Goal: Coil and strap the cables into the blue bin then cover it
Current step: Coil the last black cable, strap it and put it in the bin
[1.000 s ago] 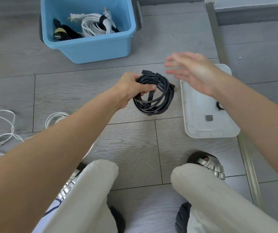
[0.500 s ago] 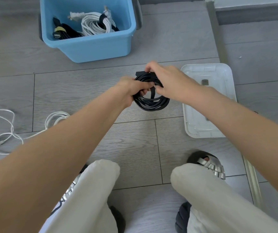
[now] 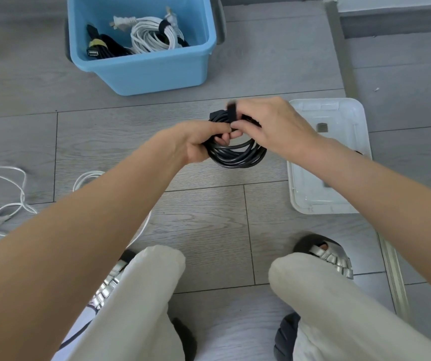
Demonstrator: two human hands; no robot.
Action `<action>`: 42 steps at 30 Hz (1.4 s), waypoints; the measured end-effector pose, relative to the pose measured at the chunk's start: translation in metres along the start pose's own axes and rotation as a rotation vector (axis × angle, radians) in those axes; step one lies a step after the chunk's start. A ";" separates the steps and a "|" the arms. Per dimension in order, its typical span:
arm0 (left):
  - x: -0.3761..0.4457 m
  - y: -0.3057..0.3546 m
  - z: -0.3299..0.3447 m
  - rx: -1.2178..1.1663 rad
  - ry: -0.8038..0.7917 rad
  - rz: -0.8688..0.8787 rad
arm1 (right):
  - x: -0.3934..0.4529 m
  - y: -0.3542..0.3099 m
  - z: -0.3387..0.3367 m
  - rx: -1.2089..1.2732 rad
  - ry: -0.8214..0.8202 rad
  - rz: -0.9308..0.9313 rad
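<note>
My left hand point(image 3: 200, 140) grips a coiled black cable point(image 3: 237, 155) above the floor in the middle of the view. A black strap point(image 3: 232, 110) sticks up from the coil's top, and my right hand point(image 3: 269, 126) pinches it. The blue bin point(image 3: 144, 66) stands beyond on the floor, holding a strapped white cable coil point(image 3: 154, 37) and a black cable bundle point(image 3: 107, 48). The bin's translucent white lid point(image 3: 334, 162) lies flat on the floor to the right, partly under my right forearm.
A loose white cable point(image 3: 6, 204) sprawls on the grey wood floor at the left. My knees and sandalled feet fill the lower view. A metal floor rail point(image 3: 339, 48) runs along the right side. A small dark piece point(image 3: 321, 126) lies on the lid.
My right hand came in from above the lid to the coil and now pinches the strap, which stands up above the coil. My left hand keeps its grip.
</note>
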State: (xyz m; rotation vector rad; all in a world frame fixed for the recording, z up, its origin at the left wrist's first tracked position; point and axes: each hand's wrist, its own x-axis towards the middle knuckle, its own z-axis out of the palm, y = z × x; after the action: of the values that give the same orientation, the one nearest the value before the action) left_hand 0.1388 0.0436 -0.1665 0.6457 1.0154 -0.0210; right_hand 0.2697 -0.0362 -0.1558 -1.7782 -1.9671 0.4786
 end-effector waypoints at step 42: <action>-0.012 0.004 0.011 0.743 0.040 0.540 | 0.009 0.024 -0.020 1.249 -0.388 1.189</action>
State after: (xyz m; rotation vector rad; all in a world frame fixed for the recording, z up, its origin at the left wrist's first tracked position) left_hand 0.1427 0.0383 -0.1511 1.5901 0.8293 0.0933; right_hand 0.2998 -0.0254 -0.1513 -1.6824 -0.1596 1.9386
